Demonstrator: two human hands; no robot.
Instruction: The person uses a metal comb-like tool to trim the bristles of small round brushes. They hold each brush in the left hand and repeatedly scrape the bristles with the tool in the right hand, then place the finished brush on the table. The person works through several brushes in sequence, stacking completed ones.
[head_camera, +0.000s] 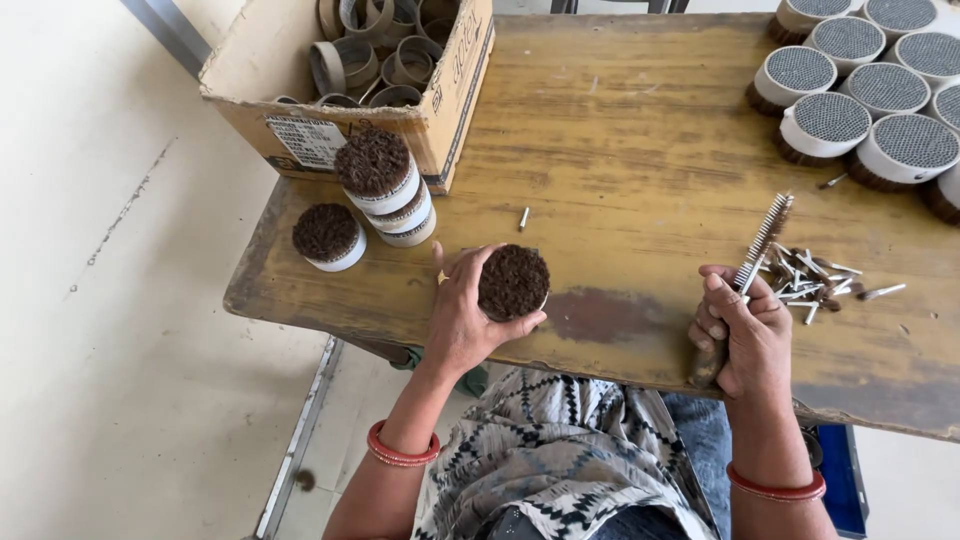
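Worn wooden table (640, 130) over pale floor, cardboard box (330, 110) of rings at 11 o'clock, capped rolls (860, 90) at 1 o'clock. Left hand (462, 318) wrapped around a brown-topped roll (513, 282) at centre. Right hand (740, 335) at 4 o'clock, fist closed on a wire brush (762, 240), beside scattered pins (815, 282); stacked rolls (385, 185) at 10 o'clock.

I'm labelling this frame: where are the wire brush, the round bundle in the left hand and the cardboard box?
wire brush (765, 238), head view, bristled shaft.
round bundle (513, 281), head view, dark top face.
cardboard box (360, 135), head view, front wall.
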